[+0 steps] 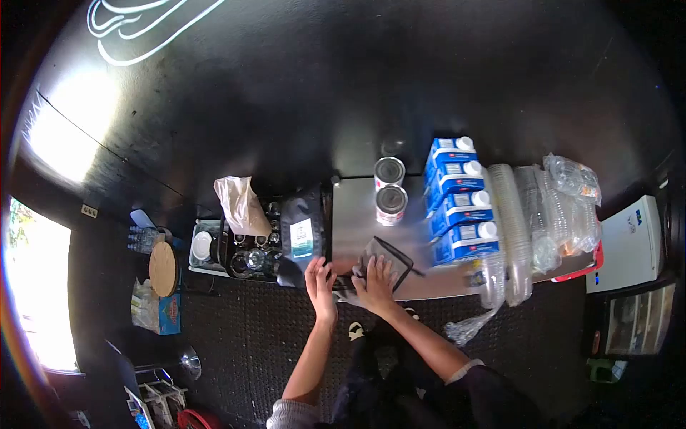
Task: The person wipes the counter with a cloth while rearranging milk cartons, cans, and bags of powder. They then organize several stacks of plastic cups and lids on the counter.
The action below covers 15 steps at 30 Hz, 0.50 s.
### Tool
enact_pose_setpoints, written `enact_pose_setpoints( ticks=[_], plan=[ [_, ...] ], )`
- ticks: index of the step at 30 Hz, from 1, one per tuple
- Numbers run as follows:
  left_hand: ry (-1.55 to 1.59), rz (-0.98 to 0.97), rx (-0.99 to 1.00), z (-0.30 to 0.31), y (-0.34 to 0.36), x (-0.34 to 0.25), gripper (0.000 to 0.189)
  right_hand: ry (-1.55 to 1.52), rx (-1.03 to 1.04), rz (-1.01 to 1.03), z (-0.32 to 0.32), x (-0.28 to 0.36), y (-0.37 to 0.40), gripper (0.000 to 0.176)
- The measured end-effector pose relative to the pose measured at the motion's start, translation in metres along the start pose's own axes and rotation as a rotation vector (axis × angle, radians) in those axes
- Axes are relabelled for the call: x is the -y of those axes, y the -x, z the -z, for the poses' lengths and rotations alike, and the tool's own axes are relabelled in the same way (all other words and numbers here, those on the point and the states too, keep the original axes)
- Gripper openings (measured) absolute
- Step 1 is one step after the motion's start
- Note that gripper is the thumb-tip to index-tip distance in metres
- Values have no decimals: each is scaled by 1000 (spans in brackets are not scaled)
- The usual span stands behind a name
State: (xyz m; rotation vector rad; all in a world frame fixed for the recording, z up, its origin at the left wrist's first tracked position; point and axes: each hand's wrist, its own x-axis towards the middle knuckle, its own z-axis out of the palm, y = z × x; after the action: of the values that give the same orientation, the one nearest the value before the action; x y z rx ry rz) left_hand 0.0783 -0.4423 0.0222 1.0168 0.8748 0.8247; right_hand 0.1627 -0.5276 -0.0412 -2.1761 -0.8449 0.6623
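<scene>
My right hand (377,286) lies flat with fingers spread on a dark grey, flattened pouch-like piece (386,256) with black edging, near the front of the metal counter (350,214). Just left of it, my left hand (319,284) is raised with its fingers apart, close to the lower right corner of a black bag (301,207). That bag carries a white and teal label and stands upright. Two cans (391,204) stand behind my right hand, one in front of the other. To their right is a row of several blue and white cartons (464,236) with white caps.
Stacks of clear plastic cups (511,236) in sleeves cover the counter's right end. A brown paper bag (241,204) stands on the left among glassware (254,259). A white fridge (629,243) is far right. A round wooden-topped stool (163,269) stands left.
</scene>
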Motion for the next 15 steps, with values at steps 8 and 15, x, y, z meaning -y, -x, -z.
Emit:
enact_pose_setpoints(
  ticks=[8, 15],
  plan=[
    [-68, 18, 60, 81, 8, -12, 37, 464, -420, 151, -32, 41, -143, 65],
    [-155, -128, 251, 43, -38, 6, 31, 491, -218, 620, -7, 23, -92, 54]
  ],
)
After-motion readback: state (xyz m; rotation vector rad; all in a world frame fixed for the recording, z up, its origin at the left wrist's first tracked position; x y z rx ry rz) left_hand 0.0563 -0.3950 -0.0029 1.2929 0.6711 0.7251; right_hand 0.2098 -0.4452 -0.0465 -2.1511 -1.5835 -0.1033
